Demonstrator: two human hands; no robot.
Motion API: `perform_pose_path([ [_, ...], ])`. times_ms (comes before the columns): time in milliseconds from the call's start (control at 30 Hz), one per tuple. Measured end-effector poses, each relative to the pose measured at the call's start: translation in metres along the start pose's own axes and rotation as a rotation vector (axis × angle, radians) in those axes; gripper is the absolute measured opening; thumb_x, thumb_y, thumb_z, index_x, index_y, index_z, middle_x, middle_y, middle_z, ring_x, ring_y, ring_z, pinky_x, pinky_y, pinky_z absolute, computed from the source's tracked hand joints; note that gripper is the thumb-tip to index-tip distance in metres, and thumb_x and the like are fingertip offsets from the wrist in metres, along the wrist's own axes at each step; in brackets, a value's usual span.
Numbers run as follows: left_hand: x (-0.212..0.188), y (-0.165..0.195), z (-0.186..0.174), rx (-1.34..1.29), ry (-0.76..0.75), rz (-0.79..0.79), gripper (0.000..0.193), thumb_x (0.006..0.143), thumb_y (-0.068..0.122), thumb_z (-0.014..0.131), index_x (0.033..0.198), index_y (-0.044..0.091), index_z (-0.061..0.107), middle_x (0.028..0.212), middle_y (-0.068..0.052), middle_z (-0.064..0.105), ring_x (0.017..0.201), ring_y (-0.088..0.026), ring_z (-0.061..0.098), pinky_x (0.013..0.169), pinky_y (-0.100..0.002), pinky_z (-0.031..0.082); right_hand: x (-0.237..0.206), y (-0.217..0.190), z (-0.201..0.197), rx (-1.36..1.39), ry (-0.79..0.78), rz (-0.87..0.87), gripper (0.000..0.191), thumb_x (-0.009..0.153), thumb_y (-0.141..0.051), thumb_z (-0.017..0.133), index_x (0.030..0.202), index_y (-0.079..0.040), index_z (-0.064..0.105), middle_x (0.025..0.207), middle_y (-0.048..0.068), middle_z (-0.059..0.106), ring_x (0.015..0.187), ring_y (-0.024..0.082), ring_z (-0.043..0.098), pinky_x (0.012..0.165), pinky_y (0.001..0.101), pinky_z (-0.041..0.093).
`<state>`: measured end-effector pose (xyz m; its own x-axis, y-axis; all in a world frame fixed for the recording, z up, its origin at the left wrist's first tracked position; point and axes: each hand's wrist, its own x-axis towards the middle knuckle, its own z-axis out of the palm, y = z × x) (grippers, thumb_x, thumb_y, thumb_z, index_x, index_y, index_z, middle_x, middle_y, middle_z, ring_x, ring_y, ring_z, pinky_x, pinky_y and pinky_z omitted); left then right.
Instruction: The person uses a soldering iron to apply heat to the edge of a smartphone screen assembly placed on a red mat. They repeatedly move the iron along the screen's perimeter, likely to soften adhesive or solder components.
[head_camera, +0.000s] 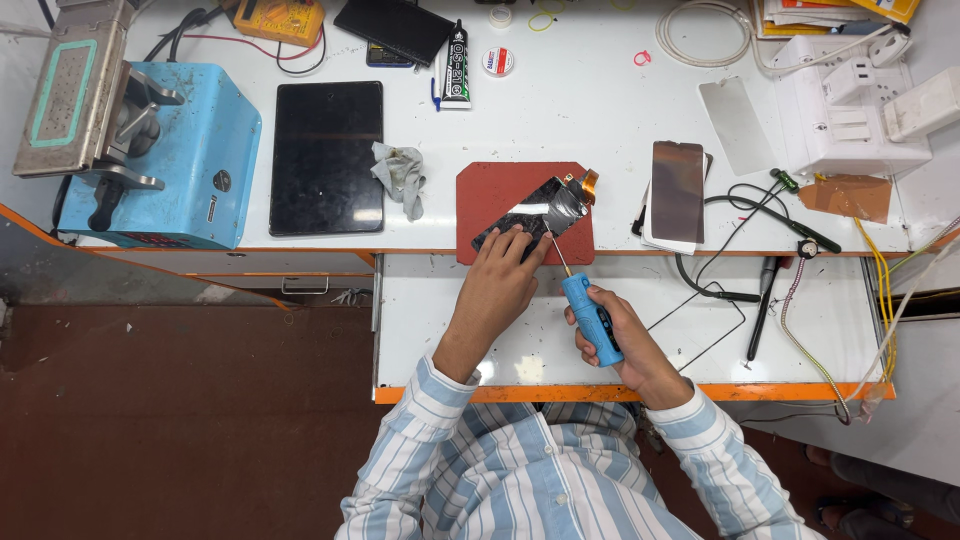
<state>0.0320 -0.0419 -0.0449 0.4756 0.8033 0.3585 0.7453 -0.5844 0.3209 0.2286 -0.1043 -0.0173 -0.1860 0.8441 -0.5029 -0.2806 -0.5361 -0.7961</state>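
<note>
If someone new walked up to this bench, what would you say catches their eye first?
Most likely the two hands at the middle: the left hand presses down a dark, shiny phone panel lying on a red mat, while the right hand holds a blue-handled screwdriver with its tip at the panel's edge. Next, the bulky light-blue machine at the far left and the black tablet beside it.

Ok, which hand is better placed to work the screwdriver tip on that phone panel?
Probably the right hand: it grips the blue screwdriver, tip at the phone panel. The left hand presses the panel.
</note>
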Motion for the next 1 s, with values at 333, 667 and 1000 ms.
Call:
perform_pose_path([
  [333, 0.001, 0.001, -0.004, -0.037, 0.016, -0.007, 0.058, 0.083, 0.008, 0.07, 0.14, 0.007, 0.058, 0.126, -0.017, 0.061, 0.131, -0.034, 0.051, 0.115, -0.052, 0.037, 0.001, 0.002, 0.003, 0.018, 0.001, 0.003, 0.048, 0.099, -0.038, 0.043, 0.123, 0.002, 0.056, 0.077, 0.005, 0.058, 0.04, 0.008, 0.049, 0.031, 0.0225, 0.04],
  [667, -0.002, 0.002, -0.008, -0.031, 0.022, -0.002, 0.06, 0.083, 0.006, 0.069, 0.142, 0.007, 0.057, 0.127, -0.015, 0.06, 0.131, -0.033, 0.052, 0.117, -0.051, 0.037, 0.0, 0.004, 0.001, 0.005, 0.013, 0.004, 0.035, 0.101, -0.035, 0.042, 0.111, -0.002, 0.052, 0.078, 0.006, 0.059, 0.042, 0.009, 0.051, 0.031, 0.0228, 0.041],
  [1000, -0.002, 0.002, -0.007, -0.028, 0.007, -0.016, 0.06, 0.083, 0.008, 0.071, 0.142, 0.008, 0.057, 0.129, -0.017, 0.06, 0.132, -0.033, 0.051, 0.117, -0.052, 0.036, -0.001, 0.01, 0.005, -0.165, 0.063, -0.077, 0.031, 0.101, -0.033, 0.045, 0.11, -0.005, 0.056, 0.079, 0.004, 0.059, 0.044, 0.008, 0.054, 0.032, 0.0222, 0.043],
])
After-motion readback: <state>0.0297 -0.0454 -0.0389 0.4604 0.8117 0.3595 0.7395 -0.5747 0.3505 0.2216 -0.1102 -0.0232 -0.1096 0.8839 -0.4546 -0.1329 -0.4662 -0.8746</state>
